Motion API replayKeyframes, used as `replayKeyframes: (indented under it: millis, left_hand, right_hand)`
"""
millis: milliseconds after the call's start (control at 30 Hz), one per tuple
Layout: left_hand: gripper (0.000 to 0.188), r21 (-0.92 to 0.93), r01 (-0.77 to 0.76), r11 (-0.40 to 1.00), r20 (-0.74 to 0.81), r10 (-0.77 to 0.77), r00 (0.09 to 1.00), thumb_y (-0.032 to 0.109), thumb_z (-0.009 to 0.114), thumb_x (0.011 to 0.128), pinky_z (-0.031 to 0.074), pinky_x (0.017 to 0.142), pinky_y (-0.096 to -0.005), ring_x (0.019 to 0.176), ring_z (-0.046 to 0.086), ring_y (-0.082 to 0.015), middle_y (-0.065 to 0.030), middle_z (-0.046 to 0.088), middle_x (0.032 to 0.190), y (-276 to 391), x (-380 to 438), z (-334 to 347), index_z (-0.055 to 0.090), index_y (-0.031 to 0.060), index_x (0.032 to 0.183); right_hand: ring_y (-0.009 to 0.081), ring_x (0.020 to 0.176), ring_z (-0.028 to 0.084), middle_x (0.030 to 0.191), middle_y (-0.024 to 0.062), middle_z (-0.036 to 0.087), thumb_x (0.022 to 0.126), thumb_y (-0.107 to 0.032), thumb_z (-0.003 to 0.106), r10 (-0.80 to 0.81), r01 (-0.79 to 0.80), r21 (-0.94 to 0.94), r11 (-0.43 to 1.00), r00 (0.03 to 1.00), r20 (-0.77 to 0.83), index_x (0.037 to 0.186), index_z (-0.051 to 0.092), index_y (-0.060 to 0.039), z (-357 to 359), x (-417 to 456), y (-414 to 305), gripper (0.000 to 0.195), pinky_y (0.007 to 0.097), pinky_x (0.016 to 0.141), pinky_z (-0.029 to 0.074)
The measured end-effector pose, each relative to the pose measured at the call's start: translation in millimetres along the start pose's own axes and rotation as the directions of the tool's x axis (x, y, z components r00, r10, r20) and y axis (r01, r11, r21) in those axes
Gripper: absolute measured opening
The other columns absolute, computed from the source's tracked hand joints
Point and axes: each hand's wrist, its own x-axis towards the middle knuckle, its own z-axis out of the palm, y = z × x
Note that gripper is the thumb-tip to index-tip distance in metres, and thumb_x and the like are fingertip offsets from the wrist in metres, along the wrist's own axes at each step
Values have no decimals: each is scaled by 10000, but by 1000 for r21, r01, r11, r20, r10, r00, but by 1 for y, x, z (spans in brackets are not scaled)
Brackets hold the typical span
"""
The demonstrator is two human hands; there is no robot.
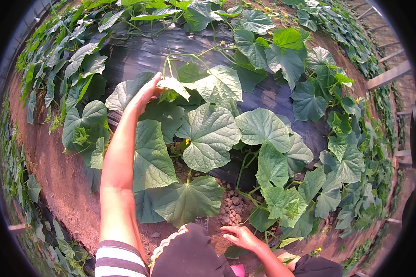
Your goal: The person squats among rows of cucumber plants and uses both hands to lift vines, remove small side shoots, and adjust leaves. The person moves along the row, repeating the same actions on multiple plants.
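Observation:
My left hand (146, 92) reaches far forward among the vines, beside a pale, sunlit leaf (174, 86) and a thin curving cucumber vine stem (190, 55). Its fingers are partly hidden by foliage, so whether they grip anything does not show. Low in the picture, my right hand (241, 237) hovers over soil near the dark-clothed knee, fingers a little apart and holding nothing visible. Between the two hands spread broad cucumber leaves (211, 136), with a small yellow flower (187, 141) among them.
Black plastic mulch (138, 57) covers the bed under the vines. Crumbly soil (232, 207) lies in front of me. Another row of plants (378, 166) runs along the right, near metal bars (390, 74). A bare earth path (59, 180) passes on the left.

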Motion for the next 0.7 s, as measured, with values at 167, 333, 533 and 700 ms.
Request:
replayKeyframes:
  millis: [167, 333, 533, 700]
  left_hand:
    - [946, -914, -213, 346, 25, 572, 820, 708, 267, 914, 329, 1071, -564, 1324, 388, -436, -314, 334, 1447, 90, 54, -50, -91, 59, 1502]
    - [923, -915, -222, 336, -173, 170, 970, 626, 375, 935, 401, 1005, -638, 1233, 449, -508, -360, 282, 1424, 79, 45, -47, -119, 82, 1493]
    - [884, -730, -276, 625, -228, 158, 961, 572, 527, 907, 534, 896, -458, 1148, 549, -374, -262, 422, 1362, 13, 20, -16, 119, 65, 1504]
    - [923, -479, -283, 831, -443, 50, 895, 342, 740, 794, 379, 1002, -475, 1285, 415, -348, -195, 337, 1469, -16, 26, -17, 215, 46, 1492]
  right_hand:
    - [161, 1000, 658, 1128, 137, 678, 907, -207, 648, 82, -85, 233, 969, 996, 23, 1237, 589, -31, 4, -15, 3, 380, 314, 872, 518]
    - [249, 995, 669, 1127, 164, 667, 891, -256, 646, 46, -47, 11, 999, 998, 38, 1224, 606, -52, 11, -18, 14, 392, 336, 849, 520]
    - [179, 983, 656, 1089, 125, 684, 903, -194, 648, 14, -20, 64, 998, 996, 83, 1237, 592, -33, 22, -7, 23, 374, 309, 858, 523]
    - [130, 977, 646, 1085, 101, 689, 914, -151, 646, 32, -40, 57, 998, 991, 128, 1251, 583, -23, 26, -7, 7, 367, 280, 865, 518]
